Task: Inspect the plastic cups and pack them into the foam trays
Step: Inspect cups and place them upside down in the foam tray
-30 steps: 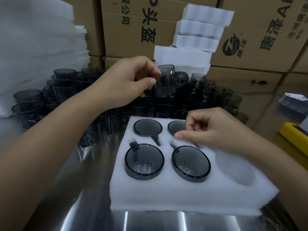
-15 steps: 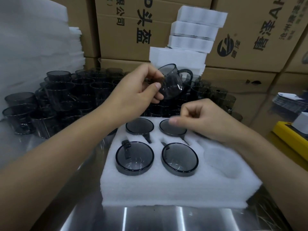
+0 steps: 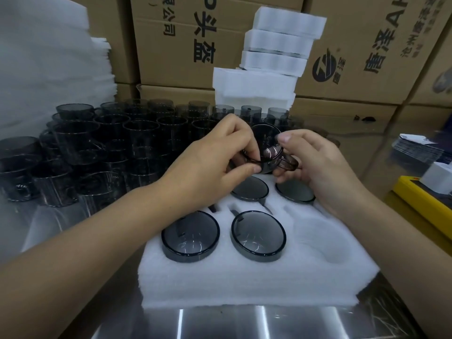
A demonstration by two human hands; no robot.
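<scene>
One head-worn view looks forward and down from the bench's (image 3: 244,321) near edge, close above the foam tray (image 3: 244,282), facing stacked cartons (image 3: 159,69) beyond the far edge.

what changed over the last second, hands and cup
The left hand lowered the held cup towards the foam tray. The right hand rose off the tray and now grips the cup too, by its handle side. Four packed cups stayed seated; the near right pocket stays empty.
</scene>
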